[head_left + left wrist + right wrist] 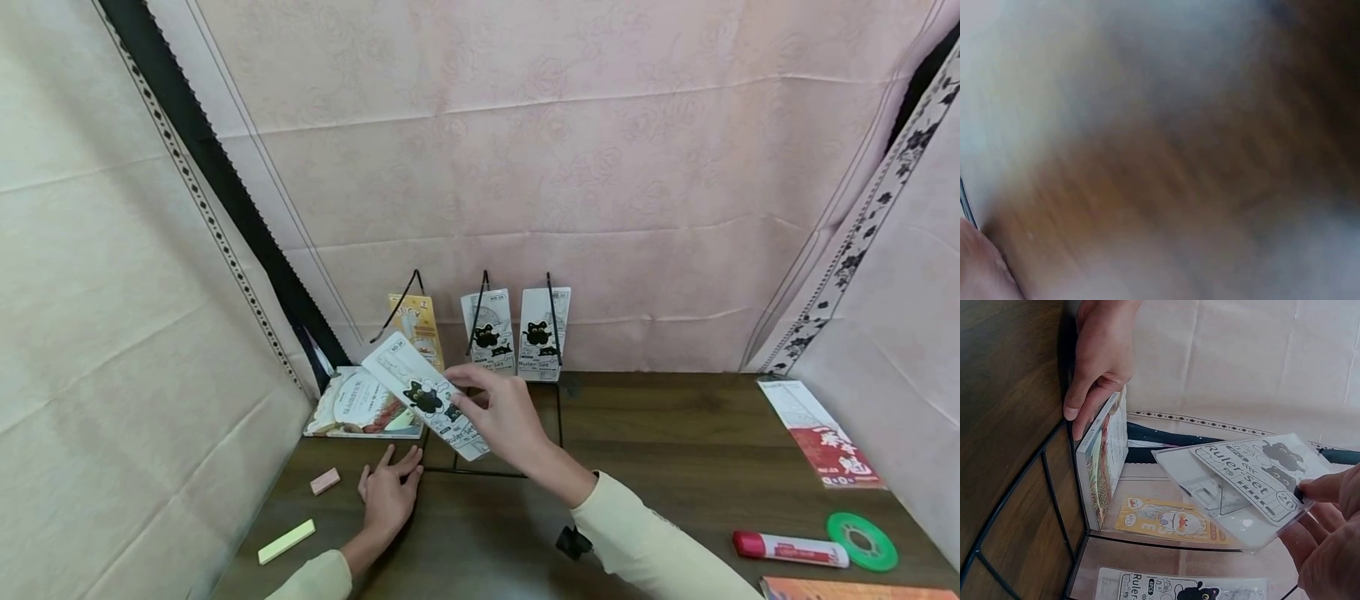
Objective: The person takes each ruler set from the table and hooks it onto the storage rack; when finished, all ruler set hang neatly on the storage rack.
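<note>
My right hand pinches a flat clear-wrapped ruler set pack between thumb and fingers. The pack has a white card with black cats and is held tilted above the table, in front of a black wire rack. My left hand rests by the rack's front left corner, its fingers spread; in the right wrist view its fingertips touch the wire end. Two similar ruler set packs and a yellow packet stand upright in the rack. The left wrist view is mostly blurred.
A thick book stands at the rack's left. Pink and yellow small blocks lie on the left. Rightward are a red-white card pack, a glue stick, a green tape roll and an orange item. Cloth hangs around the table.
</note>
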A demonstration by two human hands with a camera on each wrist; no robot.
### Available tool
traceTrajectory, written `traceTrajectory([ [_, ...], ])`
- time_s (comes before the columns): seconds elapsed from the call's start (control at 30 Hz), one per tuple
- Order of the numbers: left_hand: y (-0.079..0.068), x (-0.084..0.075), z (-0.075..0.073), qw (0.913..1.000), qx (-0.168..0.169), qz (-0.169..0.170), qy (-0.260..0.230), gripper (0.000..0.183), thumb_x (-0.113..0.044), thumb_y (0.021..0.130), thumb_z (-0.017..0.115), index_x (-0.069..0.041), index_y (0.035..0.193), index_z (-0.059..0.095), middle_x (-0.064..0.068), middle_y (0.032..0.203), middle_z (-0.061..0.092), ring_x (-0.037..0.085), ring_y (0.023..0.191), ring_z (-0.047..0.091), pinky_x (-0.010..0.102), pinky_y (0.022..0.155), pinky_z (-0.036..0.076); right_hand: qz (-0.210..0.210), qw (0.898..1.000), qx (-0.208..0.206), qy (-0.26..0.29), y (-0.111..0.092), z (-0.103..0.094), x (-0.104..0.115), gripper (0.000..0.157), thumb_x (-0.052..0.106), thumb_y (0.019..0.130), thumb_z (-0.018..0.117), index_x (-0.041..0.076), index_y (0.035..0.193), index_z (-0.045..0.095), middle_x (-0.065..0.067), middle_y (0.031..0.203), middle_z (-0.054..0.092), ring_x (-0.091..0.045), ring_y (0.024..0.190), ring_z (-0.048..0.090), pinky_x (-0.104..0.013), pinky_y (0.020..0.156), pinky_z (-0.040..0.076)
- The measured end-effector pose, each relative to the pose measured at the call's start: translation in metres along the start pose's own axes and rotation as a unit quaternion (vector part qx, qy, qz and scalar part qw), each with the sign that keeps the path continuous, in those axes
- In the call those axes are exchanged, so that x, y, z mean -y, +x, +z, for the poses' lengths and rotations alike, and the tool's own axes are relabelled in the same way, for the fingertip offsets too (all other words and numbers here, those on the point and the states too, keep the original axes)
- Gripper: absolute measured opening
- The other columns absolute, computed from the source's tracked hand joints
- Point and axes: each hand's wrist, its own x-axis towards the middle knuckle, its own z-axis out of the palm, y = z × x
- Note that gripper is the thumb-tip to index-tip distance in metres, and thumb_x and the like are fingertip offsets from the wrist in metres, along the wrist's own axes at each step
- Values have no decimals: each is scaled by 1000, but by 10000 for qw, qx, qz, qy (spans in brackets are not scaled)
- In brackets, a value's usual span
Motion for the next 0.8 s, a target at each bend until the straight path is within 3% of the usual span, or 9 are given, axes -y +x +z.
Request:
traceTrajectory([
  [0.37,0,-1,-2,9999,69,-90,-5,31,-16,89,68,-17,120,69,0,124,67,30,140,41,66,111,7,276,9995,-76,-94,12,9,-12,29,20,92,65,29,119,64,9,111,72,-6,71,70,-19,57,52],
  [0.63,1,0,-1,9998,111,-122,94,32,-19,89,67,-19,121,69,-3,126,66,29,141,40,66,111,7,410,9989,-226,-26,27,19,-27,28,18,90,68,26,117,64,7,111,71,-6,83,69,-19,67,54],
  [0.8,1,-1,0,9999,-45,-51,112,32,-16,87,70,-17,119,70,-3,123,67,31,138,43,67,110,10,576,9980,-163,226,36,27,-40,26,15,88,69,22,113,64,5,106,71,-8,89,68,-20,69,55],
])
